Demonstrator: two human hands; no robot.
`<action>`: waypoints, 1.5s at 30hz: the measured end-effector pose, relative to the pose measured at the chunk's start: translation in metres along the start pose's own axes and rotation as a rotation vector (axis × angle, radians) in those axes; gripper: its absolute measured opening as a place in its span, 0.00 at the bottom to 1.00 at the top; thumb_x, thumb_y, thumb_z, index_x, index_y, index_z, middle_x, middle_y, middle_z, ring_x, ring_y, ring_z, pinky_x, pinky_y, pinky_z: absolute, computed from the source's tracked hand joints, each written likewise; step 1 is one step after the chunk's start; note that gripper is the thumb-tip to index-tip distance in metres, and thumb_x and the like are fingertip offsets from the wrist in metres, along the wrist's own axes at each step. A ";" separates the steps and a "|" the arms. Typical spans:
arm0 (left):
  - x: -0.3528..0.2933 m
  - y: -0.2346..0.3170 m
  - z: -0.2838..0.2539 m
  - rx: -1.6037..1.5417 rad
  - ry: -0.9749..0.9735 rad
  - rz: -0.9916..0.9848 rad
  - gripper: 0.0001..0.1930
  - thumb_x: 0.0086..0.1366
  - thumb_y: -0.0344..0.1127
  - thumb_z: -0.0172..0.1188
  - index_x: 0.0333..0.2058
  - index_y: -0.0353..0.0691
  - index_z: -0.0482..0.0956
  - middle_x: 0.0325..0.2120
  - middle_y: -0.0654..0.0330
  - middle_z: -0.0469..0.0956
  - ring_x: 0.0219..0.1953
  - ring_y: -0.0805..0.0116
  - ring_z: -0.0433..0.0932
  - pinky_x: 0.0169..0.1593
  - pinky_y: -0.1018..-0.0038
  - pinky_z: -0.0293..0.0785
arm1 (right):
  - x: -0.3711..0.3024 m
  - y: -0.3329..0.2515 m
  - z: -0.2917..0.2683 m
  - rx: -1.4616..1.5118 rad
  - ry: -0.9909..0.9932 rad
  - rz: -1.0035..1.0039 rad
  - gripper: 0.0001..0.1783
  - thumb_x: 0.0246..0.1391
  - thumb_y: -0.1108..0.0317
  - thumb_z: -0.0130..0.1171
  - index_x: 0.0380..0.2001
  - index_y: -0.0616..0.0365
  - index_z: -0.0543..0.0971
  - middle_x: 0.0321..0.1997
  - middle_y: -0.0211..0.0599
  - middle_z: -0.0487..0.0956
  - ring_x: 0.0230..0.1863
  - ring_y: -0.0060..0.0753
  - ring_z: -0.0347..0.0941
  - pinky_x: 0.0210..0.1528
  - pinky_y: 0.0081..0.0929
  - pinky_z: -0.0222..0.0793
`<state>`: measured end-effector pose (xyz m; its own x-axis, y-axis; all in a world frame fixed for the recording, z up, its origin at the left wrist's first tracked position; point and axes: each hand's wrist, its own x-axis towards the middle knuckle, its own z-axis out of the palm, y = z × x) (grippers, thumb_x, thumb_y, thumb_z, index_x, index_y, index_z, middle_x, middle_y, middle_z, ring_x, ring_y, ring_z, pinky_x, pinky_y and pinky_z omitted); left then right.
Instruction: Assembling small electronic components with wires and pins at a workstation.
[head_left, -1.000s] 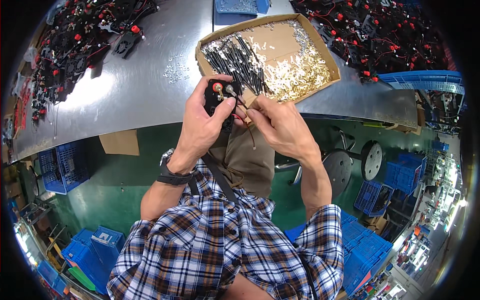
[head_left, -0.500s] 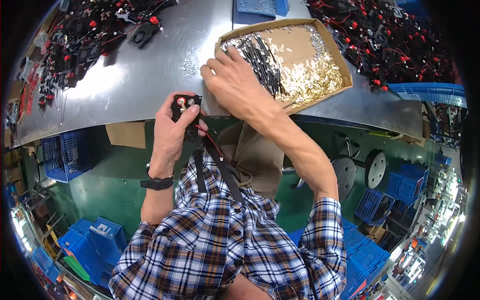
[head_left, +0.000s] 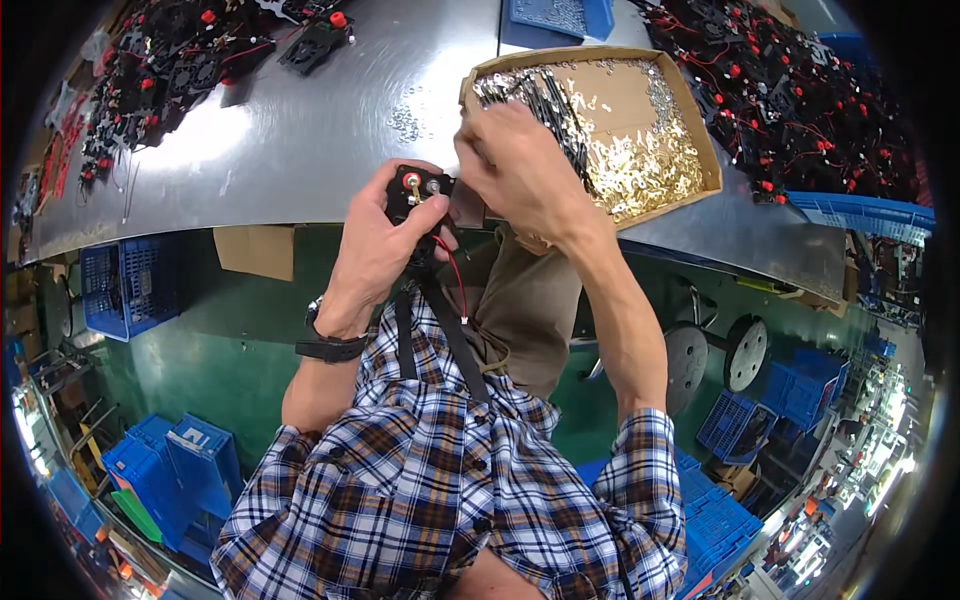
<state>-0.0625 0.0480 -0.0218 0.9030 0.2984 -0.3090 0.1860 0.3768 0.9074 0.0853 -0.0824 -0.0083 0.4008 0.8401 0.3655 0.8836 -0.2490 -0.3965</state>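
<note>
My left hand (head_left: 385, 235) grips a small black plastic housing (head_left: 402, 203) at the table's front edge, with the thumb pressed on its face. The housing carries a red ring with a brass-coloured metal piece in it and a silver stud beside that. A thin red wire (head_left: 459, 280) with a small white plug hangs down from it. Close by on the right, my right hand (head_left: 530, 170) is over the near left corner of a cardboard tray (head_left: 625, 128). Its fingers are curled together, and whatever is in them is hidden. The tray holds gold metal tabs (head_left: 650, 170), silver ones and black sticks (head_left: 560, 115).
Small silver pieces (head_left: 405, 122) lie loose on the metal table (head_left: 290, 170). Black housings with red parts pile up at left (head_left: 185, 70) and right (head_left: 760, 100). A blue bin (head_left: 560, 18) stands behind the tray. Blue crates (head_left: 130, 285) and a round stool (head_left: 687, 365) are below.
My right hand has moved right and a little toward me, its fingers curling in. The left hand with the housing has shifted right, nearer the right hand. The whole view has shifted slightly.
</note>
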 end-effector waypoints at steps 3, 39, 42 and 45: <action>0.001 0.008 0.016 0.048 -0.036 0.009 0.13 0.67 0.28 0.62 0.48 0.34 0.74 0.31 0.58 0.81 0.26 0.72 0.81 0.28 0.77 0.80 | -0.029 -0.016 -0.022 0.378 0.020 0.078 0.05 0.59 0.73 0.60 0.34 0.66 0.78 0.29 0.48 0.77 0.33 0.51 0.73 0.41 0.42 0.69; 0.028 0.006 0.077 0.051 -0.311 -0.158 0.12 0.67 0.29 0.61 0.46 0.33 0.73 0.29 0.55 0.80 0.24 0.69 0.81 0.26 0.76 0.79 | -0.083 0.195 -0.091 -0.457 0.056 0.426 0.11 0.60 0.68 0.56 0.41 0.60 0.84 0.35 0.56 0.82 0.40 0.61 0.80 0.43 0.49 0.75; 0.030 0.004 0.076 0.048 -0.317 -0.159 0.12 0.66 0.28 0.61 0.47 0.33 0.73 0.29 0.54 0.80 0.24 0.69 0.82 0.26 0.76 0.79 | -0.077 0.203 -0.084 -0.570 -0.016 0.407 0.10 0.59 0.69 0.55 0.35 0.62 0.83 0.32 0.55 0.82 0.38 0.59 0.81 0.41 0.49 0.76; 0.031 0.006 0.075 0.032 -0.304 -0.155 0.12 0.67 0.28 0.61 0.47 0.33 0.73 0.29 0.54 0.80 0.23 0.68 0.82 0.25 0.76 0.79 | -0.066 0.197 -0.079 -0.682 0.012 0.238 0.08 0.53 0.76 0.53 0.26 0.63 0.81 0.27 0.54 0.83 0.34 0.54 0.83 0.39 0.48 0.77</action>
<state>-0.0047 -0.0070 -0.0047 0.9363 -0.0367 -0.3493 0.3376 0.3677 0.8665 0.2520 -0.2256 -0.0439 0.6004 0.7212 0.3456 0.7247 -0.6734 0.1462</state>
